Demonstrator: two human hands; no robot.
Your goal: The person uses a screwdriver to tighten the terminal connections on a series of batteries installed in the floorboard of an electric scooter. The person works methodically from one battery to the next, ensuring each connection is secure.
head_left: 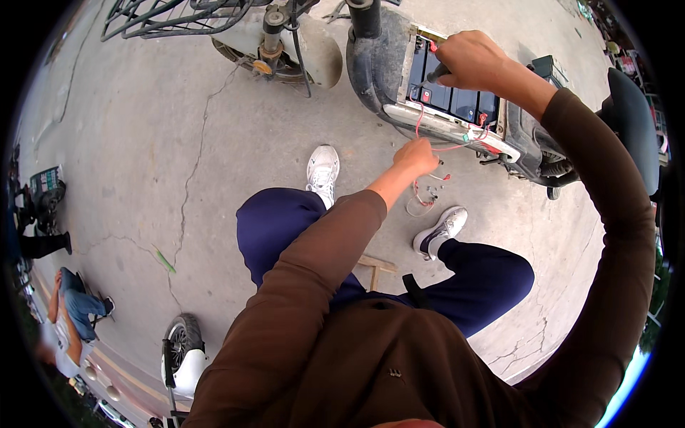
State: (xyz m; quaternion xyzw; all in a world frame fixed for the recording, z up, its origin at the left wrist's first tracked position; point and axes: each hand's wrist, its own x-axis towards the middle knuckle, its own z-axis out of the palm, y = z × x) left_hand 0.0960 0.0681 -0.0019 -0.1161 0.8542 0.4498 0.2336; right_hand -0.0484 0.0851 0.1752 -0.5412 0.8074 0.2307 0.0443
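Observation:
My right hand (467,60) is closed round the dark handle of a screwdriver (437,73), tilted over a row of dark batteries (464,104) in the open floor compartment of an electric scooter (382,53). Its tip is too small to make out against the batteries. Lower down, beside the compartment's near edge, my left hand (416,157) is closed on a thin red wire (419,118), which runs up to the batteries. More red wire leads right to a small green-and-white connector (468,137). My fingers partly hide the wire.
Loose wires and small parts (427,196) lie on the concrete between my white shoes (323,171). A wooden stool (376,265) shows beneath me. Another bike with a wire basket (178,18) stands far left; a seated person (75,314) and a wheel (183,339) are at left.

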